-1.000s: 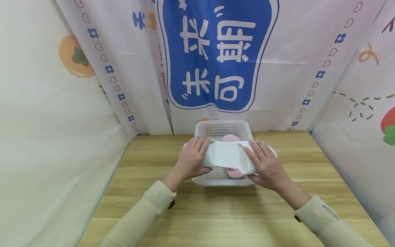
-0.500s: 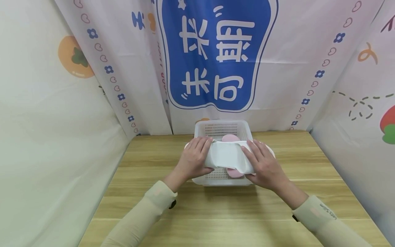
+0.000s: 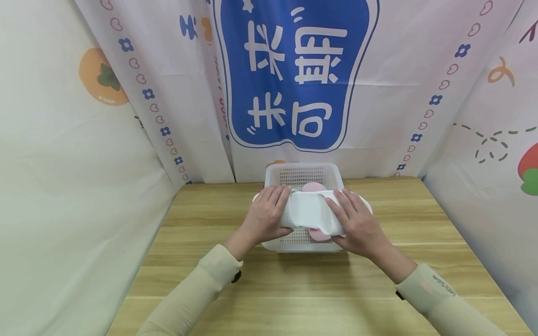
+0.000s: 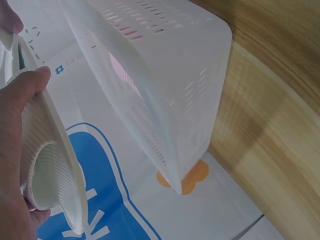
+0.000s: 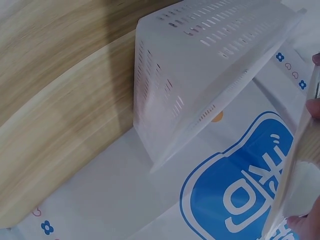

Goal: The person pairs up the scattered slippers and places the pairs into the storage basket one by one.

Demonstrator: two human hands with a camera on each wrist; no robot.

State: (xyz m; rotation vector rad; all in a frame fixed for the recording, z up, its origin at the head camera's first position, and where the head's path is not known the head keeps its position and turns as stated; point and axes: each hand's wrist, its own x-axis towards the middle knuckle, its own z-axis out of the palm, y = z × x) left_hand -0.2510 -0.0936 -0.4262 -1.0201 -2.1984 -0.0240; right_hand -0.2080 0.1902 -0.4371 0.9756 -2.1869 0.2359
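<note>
At the far left we see a pale cloth wall [image 3: 50,186] printed with an orange fruit [image 3: 101,77]. Next comes the left sleeve [image 3: 197,289], light-coloured, with a dark band [image 3: 236,276] showing at its cuff. Beyond it the left hand [image 3: 265,212] grips one end of a white ribbed object [image 3: 312,210], fingers over the far edge and thumb on the near side.

In the middle, we find that object held crosswise above a white perforated basket [image 3: 304,248], apart from its rim, as the left wrist view shows. Something pink [image 3: 314,187] lies in the basket, visible on either side of the white object; we cannot tell whether it is one piece or two. The basket stands on the wood-grained table [image 3: 294,298], near the back cloth with its blue panel [image 3: 286,79] of white characters.

Further right, the right hand [image 3: 357,221] grips the object's other end, fingers spread over the ribbed part. We then meet the right sleeve [image 3: 445,298], lettered near the cuff, and the right cloth wall [image 3: 491,205] bearing a red-and-green print [image 3: 530,170].
</note>
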